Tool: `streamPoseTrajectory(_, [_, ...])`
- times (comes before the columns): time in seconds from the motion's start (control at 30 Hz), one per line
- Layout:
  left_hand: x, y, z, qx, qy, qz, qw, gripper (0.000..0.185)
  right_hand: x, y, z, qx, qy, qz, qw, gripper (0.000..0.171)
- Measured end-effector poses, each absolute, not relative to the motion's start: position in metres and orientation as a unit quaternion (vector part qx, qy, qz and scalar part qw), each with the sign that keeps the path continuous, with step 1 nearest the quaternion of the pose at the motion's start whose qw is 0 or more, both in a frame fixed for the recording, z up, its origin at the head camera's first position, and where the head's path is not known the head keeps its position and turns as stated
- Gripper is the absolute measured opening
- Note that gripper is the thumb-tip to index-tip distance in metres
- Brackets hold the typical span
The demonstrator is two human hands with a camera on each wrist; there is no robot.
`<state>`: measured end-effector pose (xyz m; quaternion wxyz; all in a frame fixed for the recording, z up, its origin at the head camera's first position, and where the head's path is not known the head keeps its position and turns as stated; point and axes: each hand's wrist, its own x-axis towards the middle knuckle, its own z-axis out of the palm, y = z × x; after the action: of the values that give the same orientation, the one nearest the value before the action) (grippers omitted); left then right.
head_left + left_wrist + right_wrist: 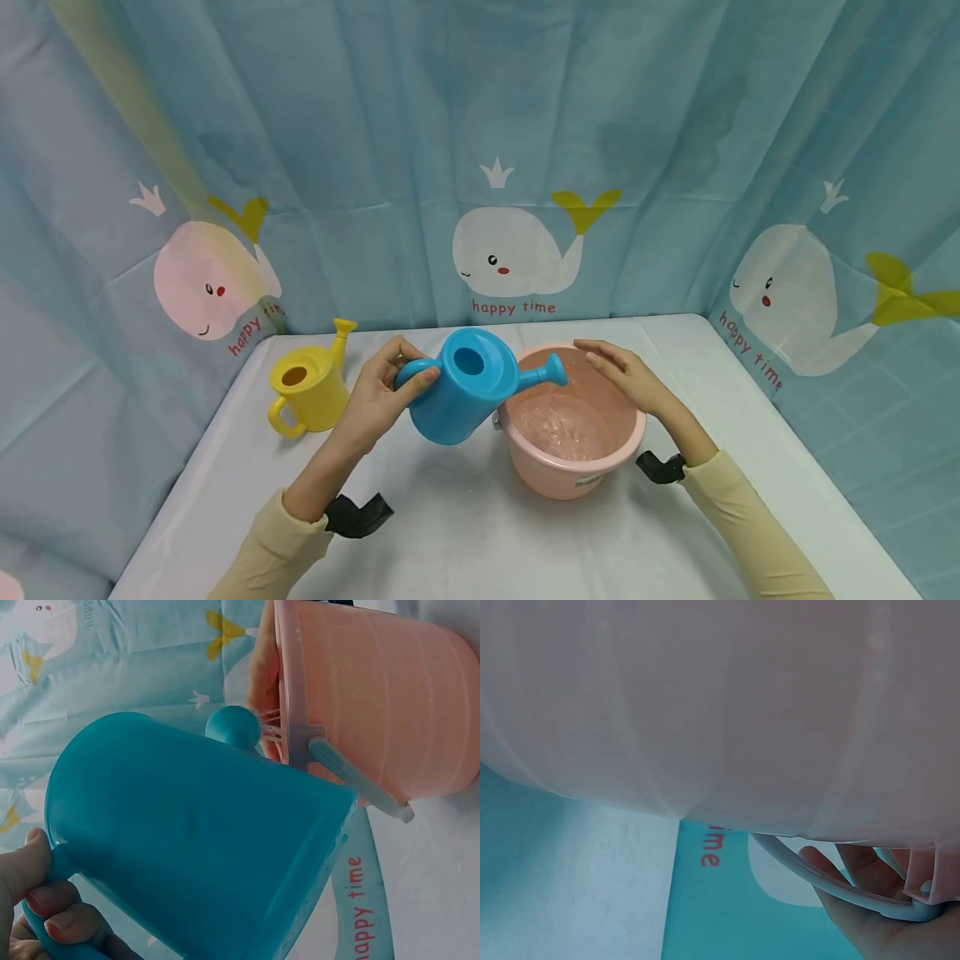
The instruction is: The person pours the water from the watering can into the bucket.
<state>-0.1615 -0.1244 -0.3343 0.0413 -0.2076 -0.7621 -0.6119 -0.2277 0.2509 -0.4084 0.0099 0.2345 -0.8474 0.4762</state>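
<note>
A blue watering can [453,408] is held up by its handle in my left hand [382,396], thumb and curled fingers around it. It tips to the right, its spout [543,373] over the rim of a pink bucket [558,479]. Thin streams of water [271,724] leave the spout in the left wrist view, and rippling water [566,425] shows inside the bucket. My right hand [626,379] rests with extended fingers at the bucket's far right rim. In the right wrist view, that hand lies near the bucket's grey handle [832,889].
A yellow watering can [315,400] stands on the white table [450,542] at the left, behind my left forearm. Blue curtains with whale prints [517,250] hang around the table's back and sides. Black straps [358,517] circle both wrists.
</note>
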Motion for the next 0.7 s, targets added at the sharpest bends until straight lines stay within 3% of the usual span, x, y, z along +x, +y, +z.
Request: streamPoseTrajectory(0.7, [-0.1603, -0.1237, -0.3304, -0.201, -0.774, -0.6, 0.036, 0.022, -0.2257, 0.2488, -0.4065, 0.232, -0.848, 0.476, 0.013, 0.039])
